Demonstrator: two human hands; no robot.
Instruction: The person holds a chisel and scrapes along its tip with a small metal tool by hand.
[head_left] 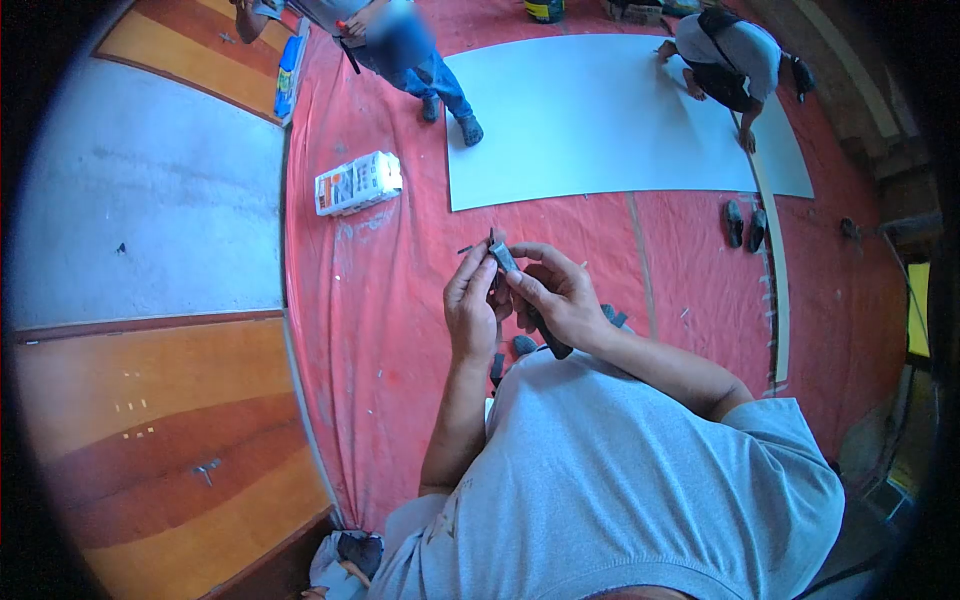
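Both my hands meet in front of my chest. My right hand is closed round a dark-handled tool with a grey, block-like end; the handle's dark butt sticks out below the palm. I cannot make out the tool's exact kind. My left hand pinches at the grey end, where a thin dark piece pokes out above the fingertips. Whether that piece belongs to the tool is unclear. Fingers partly hide the contact between the two hands.
A red sheet covers the floor. On it lie a large white board, a white package, a long pale strip and dark shoes. One person crouches on the board; another stands at its left edge.
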